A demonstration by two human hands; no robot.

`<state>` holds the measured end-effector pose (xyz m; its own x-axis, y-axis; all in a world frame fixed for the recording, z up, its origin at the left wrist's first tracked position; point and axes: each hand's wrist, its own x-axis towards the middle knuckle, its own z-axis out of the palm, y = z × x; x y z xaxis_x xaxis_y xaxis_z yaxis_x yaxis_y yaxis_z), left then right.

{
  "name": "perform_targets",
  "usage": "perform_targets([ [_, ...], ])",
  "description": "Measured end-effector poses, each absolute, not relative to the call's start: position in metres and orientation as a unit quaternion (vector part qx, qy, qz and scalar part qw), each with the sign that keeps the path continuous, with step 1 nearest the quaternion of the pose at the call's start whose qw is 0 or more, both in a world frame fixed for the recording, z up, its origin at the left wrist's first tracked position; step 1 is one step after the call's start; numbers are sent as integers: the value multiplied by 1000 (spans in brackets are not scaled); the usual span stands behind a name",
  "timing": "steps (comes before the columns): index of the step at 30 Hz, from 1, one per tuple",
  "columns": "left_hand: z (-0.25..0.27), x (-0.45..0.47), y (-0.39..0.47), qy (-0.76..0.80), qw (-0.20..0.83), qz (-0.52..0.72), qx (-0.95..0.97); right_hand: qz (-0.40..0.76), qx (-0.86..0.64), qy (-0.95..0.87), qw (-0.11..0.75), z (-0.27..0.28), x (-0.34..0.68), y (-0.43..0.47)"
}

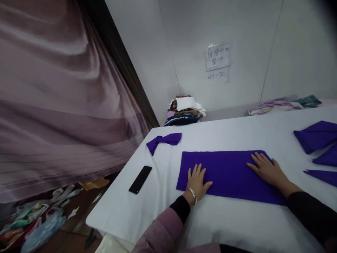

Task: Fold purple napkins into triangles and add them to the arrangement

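A purple cloth napkin, folded into a long rectangle, lies flat on the white-covered table. My left hand, with a silver bracelet at the wrist, rests on its left part with fingers spread. Near the opposite end, my right hand lies flat on the cloth, fingers apart, by the upper right corner. Neither hand grips anything. To the left of the napkin is a small folded purple cloth piece. More folded purple cloths lie at the table's right side.
A black phone lies near the table's left edge. Folded clothes are stacked at the back against the wall, and other fabrics lie further right. A pink curtain hangs at left. Plastic bags are on the floor.
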<state>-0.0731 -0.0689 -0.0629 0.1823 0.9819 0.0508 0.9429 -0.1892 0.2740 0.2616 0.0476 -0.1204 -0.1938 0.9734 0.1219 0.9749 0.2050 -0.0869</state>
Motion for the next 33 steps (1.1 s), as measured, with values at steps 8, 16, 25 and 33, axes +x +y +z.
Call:
perform_targets([
  [8,-71,-71,-77,650,74,61,753,6,-543,-826,150,-79,168,-8],
  [16,-71,-72,-74,655,46,33,754,71,-441,-881,155,-63,126,-57],
  [25,-70,-75,-70,658,44,10,751,-45,-610,-786,89,-104,281,-41],
  [33,-58,3,-67,593,101,59,797,-68,-619,-778,84,-106,284,-44],
])
